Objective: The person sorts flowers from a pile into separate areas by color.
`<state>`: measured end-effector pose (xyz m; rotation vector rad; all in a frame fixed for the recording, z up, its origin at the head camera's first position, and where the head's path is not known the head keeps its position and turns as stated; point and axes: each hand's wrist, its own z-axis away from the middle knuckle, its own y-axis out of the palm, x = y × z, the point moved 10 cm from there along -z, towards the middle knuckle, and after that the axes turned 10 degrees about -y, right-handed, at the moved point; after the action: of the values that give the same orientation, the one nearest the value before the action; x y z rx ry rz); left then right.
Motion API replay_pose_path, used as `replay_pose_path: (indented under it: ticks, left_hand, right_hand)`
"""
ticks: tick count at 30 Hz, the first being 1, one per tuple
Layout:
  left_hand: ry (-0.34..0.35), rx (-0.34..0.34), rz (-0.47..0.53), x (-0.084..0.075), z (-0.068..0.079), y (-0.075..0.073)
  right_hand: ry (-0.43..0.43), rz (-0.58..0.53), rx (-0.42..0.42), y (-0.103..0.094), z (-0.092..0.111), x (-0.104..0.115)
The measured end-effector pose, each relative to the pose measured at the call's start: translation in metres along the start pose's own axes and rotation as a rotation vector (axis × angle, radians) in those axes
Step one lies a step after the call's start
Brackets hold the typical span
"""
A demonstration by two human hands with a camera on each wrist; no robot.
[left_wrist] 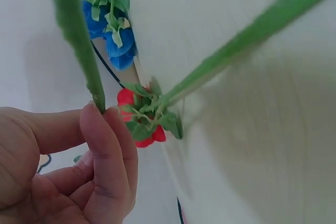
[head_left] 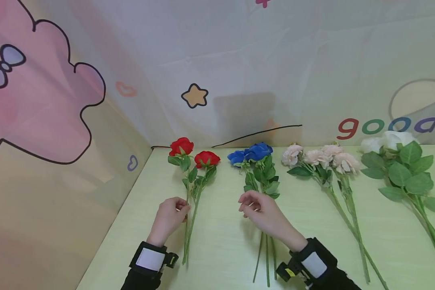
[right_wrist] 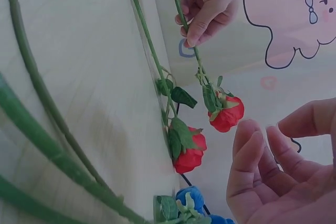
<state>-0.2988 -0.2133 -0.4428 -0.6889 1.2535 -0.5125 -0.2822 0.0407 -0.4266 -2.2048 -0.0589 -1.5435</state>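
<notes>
Between thumb and fingertips, my left hand (head_left: pixel 172 217) pinches the green stem (left_wrist: pixel 79 40) of a red rose (head_left: pixel 181 146). That rose is lifted off the table in the right wrist view, bloom pointing away from me. A second red rose (head_left: pixel 207 158) lies just right of it, its stem crossing close to the held one. My right hand (head_left: pixel 266 211) hovers over the stems of the blue roses (head_left: pixel 257 152), fingers loosely bent and holding nothing. It hides the middle of those stems in the head view.
Pale pink flowers (head_left: pixel 331 157) lie on the pale table (head_left: pixel 224 241) right of the blue roses. White roses (head_left: pixel 398 139) with large leaves lie at the far right. A printed cloth (head_left: pixel 239 60) hangs behind the table and along its left side.
</notes>
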Motion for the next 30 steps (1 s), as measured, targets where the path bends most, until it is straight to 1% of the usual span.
replay_pose_path:
  ticks: [5,11,14,17,24,30]
  left_hand:
    - [0.011,0.011,-0.035,-0.006,0.000,0.007]
    - [0.002,0.002,-0.133,-0.005,-0.001,0.013]
    - [0.028,-0.016,-0.189,-0.005,-0.002,0.014]
    - [0.041,-0.022,-0.223,-0.004,-0.002,0.015]
    - [-0.025,0.036,-0.221,0.005,-0.003,0.022]
    - [-0.019,0.047,-0.277,0.004,0.000,0.023]
  right_hand:
    - [-0.007,0.024,-0.013,-0.008,0.002,-0.002]
    - [0.006,0.030,-0.010,-0.016,0.006,-0.006]
    - [0.010,0.032,-0.013,-0.018,0.007,-0.007]
    - [0.014,0.032,-0.018,-0.020,0.007,-0.007]
    - [0.019,0.023,-0.023,-0.022,0.009,-0.006]
    - [0.008,0.039,-0.026,-0.027,0.011,-0.007]
